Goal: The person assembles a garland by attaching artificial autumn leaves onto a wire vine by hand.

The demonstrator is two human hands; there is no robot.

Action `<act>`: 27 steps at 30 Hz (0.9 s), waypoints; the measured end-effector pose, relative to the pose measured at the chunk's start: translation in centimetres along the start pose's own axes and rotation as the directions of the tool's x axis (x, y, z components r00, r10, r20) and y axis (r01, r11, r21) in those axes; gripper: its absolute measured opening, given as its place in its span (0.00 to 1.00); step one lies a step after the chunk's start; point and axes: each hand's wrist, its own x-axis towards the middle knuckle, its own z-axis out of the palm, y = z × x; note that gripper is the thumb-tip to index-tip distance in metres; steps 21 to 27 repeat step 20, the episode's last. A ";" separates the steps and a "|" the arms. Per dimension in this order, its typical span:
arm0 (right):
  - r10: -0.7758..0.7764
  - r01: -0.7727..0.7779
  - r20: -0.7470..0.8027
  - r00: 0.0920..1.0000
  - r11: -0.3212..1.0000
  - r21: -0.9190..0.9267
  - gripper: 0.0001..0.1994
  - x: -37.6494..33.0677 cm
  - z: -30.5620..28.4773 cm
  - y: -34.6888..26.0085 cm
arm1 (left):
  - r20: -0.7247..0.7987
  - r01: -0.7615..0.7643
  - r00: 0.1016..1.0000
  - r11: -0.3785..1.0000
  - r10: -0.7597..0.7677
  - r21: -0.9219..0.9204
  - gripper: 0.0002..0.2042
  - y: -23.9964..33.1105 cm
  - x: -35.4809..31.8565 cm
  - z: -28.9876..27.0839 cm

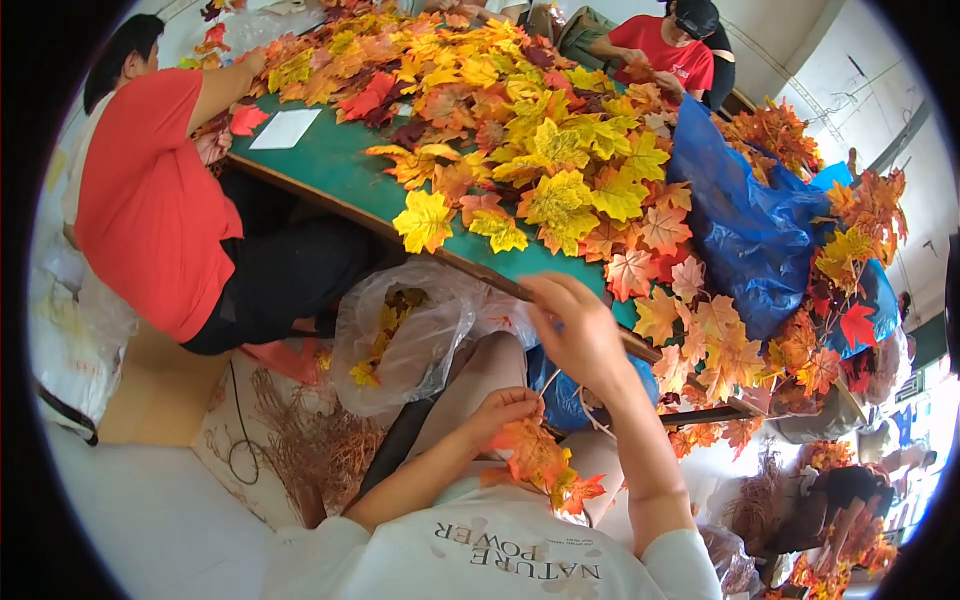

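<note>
My left hand (507, 412) is closed in a pinch above my lap, on the thin stem of a maple leaf garland. Orange and red artificial leaves of this garland (535, 462) hang just below the fingers, against my shirt. A pale bare length of stem loops beneath my right wrist. Higher up, by the near edge of the table, my right hand (578, 335) is open, its thumb apart from the fingers and nothing visible between them. Closest to it on the tabletop are loose yellow and orange maple leaves (562, 205).
Leaves heap across the green table (335, 165), beside a white card (285, 129). A blue plastic bag (740, 220) and leaf garlands stand right. A clear bag (400, 340) with yellow leaves hangs below. Brown bare stems (315, 440) lie low left. People in red sit left (150, 200) and opposite (665, 55).
</note>
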 end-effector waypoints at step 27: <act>0.247 -0.128 0.134 0.960 0.809 -0.574 0.42 16.6 7.1 14.3 | -0.004 0.036 0.999 0.940 -0.040 -0.339 0.09 -4.5 1.6 -11.9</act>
